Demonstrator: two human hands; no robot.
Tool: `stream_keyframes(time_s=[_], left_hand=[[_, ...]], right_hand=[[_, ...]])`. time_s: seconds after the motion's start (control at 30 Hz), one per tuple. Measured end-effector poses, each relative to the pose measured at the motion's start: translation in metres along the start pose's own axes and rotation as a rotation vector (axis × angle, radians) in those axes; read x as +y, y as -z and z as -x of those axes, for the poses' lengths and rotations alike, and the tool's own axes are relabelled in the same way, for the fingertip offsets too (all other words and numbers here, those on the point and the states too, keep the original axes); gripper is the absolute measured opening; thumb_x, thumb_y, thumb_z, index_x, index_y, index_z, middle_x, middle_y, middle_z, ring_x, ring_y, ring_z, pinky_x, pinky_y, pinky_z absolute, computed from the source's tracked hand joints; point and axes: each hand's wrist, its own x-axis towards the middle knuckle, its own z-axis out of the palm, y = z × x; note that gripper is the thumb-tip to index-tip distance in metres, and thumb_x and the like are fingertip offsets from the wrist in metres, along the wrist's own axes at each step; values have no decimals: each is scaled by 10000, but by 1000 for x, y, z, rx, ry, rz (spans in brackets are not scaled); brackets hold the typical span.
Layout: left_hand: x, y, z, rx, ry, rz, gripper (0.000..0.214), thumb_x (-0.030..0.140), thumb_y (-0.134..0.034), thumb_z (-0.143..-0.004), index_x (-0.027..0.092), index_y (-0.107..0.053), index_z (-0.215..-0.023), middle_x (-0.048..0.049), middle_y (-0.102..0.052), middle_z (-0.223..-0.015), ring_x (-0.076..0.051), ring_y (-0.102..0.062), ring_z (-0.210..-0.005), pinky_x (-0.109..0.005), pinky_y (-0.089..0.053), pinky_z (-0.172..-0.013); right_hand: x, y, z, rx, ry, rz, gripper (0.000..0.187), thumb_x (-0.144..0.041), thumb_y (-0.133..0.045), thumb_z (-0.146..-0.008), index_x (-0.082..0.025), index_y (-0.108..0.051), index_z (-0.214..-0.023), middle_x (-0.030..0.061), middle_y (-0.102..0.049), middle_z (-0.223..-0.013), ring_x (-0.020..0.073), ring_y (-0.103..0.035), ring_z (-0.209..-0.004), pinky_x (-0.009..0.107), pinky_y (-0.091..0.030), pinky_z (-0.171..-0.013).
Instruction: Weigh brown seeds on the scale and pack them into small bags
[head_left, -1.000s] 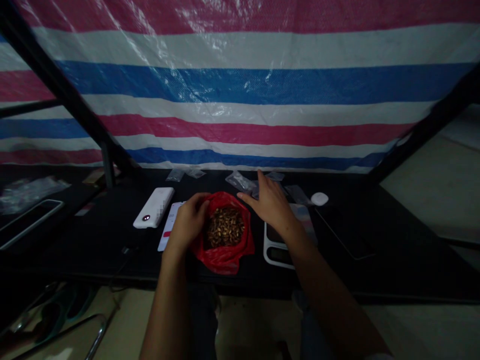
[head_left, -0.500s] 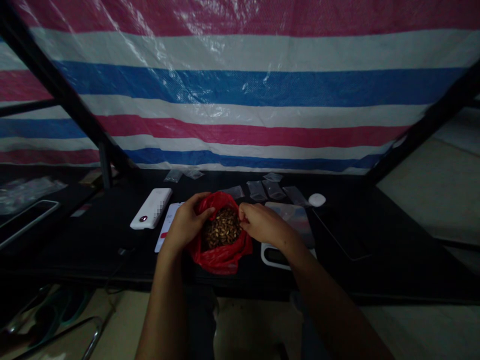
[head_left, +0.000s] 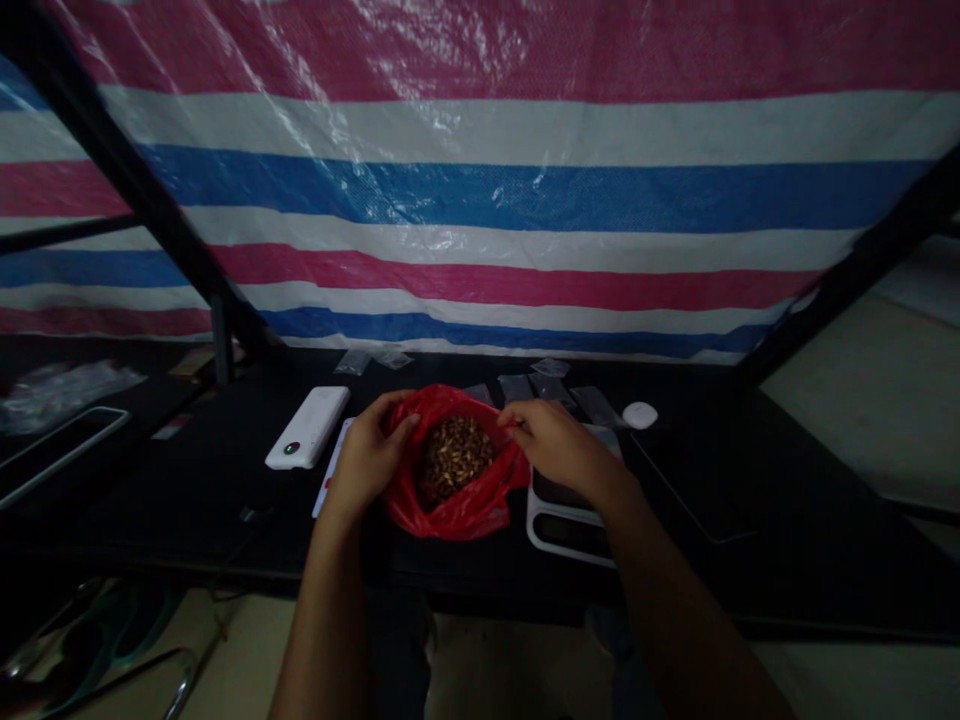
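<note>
A red plastic bag (head_left: 450,523) sits on the black table with its mouth spread wide. Inside it lies a heap of small brown grains or seeds (head_left: 457,458); their exact kind is hard to make out. My left hand (head_left: 370,450) grips the bag's left rim, thumb over the inner side. On the other side, my right hand (head_left: 544,435) pinches the right rim between thumb and fingers. Under my right forearm is a white digital scale (head_left: 551,535), partly covered. A white phone or card-like sheet (head_left: 328,485) shows partly behind my left wrist.
A white power bank (head_left: 309,428) lies left. Small clear plastic bags (head_left: 596,405) are spread along the back, with others (head_left: 352,361) further left. A round white object (head_left: 640,415) and a dark tablet-like slab (head_left: 694,490) lie right. A striped tarp (head_left: 480,190) hangs behind.
My right hand has drawn the bag's right rim outward to the right, so the mouth is wider. The view has tilted slightly upward.
</note>
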Motion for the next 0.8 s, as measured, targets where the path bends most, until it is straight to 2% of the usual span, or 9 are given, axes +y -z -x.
stream_keyframes(time_s=[0.13,0.2,0.33,0.4,0.47,0.5,0.63,0.7,0.8], left_hand=[[2,-4,-2,15,-23,44,436,382,-576,-903,135,-636,-1258,-140,-690,-1295,-266,-651,-1199,-422,-490,-1073],[1,-4,-2,24,-14,8,445,364,-522,-930,130,-621,-1296,-147,-683,-1312,-265,-652,-1203,-423,-498,-1065],[4,5,3,49,38,-352,438,323,-455,-948,120,-665,-1273,-179,-709,-1240,-324,-671,-1153,-505,-501,-1037],[14,11,7,140,-37,-496,426,331,-506,-920,108,-692,-1231,-197,-699,-1229,-354,-651,-1162,-538,-485,-1044],[29,11,10,227,-186,-474,395,310,-541,-897,125,-699,-1207,-174,-684,-1246,-332,-631,-1184,-507,-486,-1056],[36,9,11,210,-254,-412,358,281,-528,-901,147,-706,-1181,-147,-692,-1231,-298,-642,-1166,-468,-503,-1045],[50,-13,14,-246,-302,-222,406,136,-451,-879,192,-685,-1207,-79,-729,-1217,-217,-672,-1146,-390,-511,-1054],[43,-22,15,-371,-213,-231,476,122,-461,-860,184,-645,-1295,-93,-696,-1306,-229,-647,-1215,-407,-476,-1104],[26,-23,18,-443,-36,-292,619,154,-588,-787,160,-571,-1406,-144,-640,-1396,-298,-612,-1279,-469,-440,-1139]], right_hand=[[-5,11,-2,141,0,-39,287,-60,-525,-925,-175,-767,-1028,93,-783,-1053,208,-717,-946,328,-507,-856],[-3,9,-3,145,9,-33,311,-52,-514,-920,-179,-774,-1031,93,-784,-1035,210,-721,-924,330,-517,-838],[0,-1,0,67,56,170,325,12,-502,-877,-162,-776,-867,119,-762,-1009,239,-689,-991,382,-495,-927],[-3,-4,2,128,119,219,300,11,-507,-885,-148,-761,-900,133,-730,-1119,246,-645,-1094,398,-466,-997],[-9,-6,4,152,169,171,279,-1,-512,-903,-148,-737,-975,117,-715,-1140,219,-638,-1091,367,-466,-993],[-12,-7,5,123,173,141,261,-7,-520,-907,-153,-724,-982,102,-721,-1094,203,-649,-1045,346,-476,-960],[-23,-11,12,-79,56,144,93,-96,-621,-893,-159,-674,-935,83,-715,-972,204,-663,-928,327,-479,-837],[-24,-14,16,-152,-12,165,121,-157,-676,-866,-155,-656,-985,104,-706,-1036,226,-662,-962,333,-476,-826],[-24,-17,20,-218,-93,191,277,-203,-735,-814,-142,-638,-1066,136,-686,-1126,259,-659,-1013,345,-482,-837]])
